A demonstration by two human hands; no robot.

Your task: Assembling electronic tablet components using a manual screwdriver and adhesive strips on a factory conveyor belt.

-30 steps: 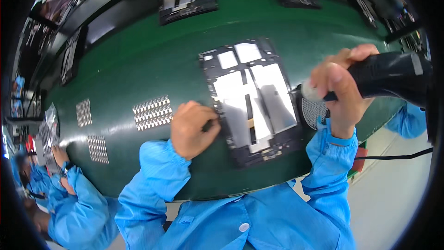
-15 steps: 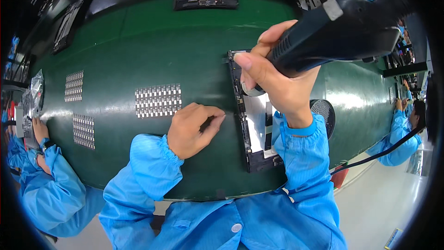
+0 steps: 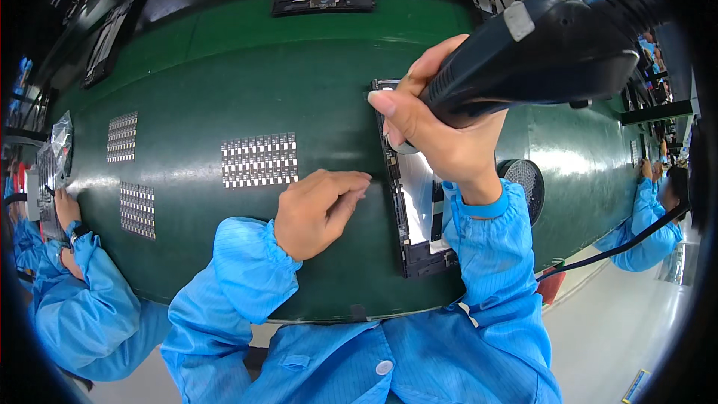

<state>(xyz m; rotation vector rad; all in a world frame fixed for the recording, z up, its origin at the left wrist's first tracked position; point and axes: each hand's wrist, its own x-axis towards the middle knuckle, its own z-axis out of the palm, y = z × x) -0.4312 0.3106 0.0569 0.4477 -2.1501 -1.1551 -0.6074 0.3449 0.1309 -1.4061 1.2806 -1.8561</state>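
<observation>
My right hand [image 3: 456,142] is wrapped round a bulky black hand-held tool [image 3: 538,52] with a slotted housing and a ribbed cable end; its exact kind is unclear. It is above an opened device [image 3: 419,206] with a black frame and white inner plate, and my hand and forearm cover part of this. My left hand [image 3: 314,213] rests on the green bench left of the device. Its fingers and thumb are drawn together in a pinch, and whatever may be between the tips is hidden. Beyond it lies a sheet of small black-and-white pieces [image 3: 259,161].
Two similar sheets [image 3: 122,137] [image 3: 137,210] lie to the left. Another opened device [image 3: 323,0] is at the far side. A round black mesh-topped item [image 3: 527,187] is right of my forearm. A co-worker's hand [image 3: 67,209] works at the left edge; a dark cable [image 3: 613,254] crosses the right.
The tool and my right hand have shifted slightly left. My left hand has moved a little, its fingers still pinched. The far device appears slightly further left in view.
</observation>
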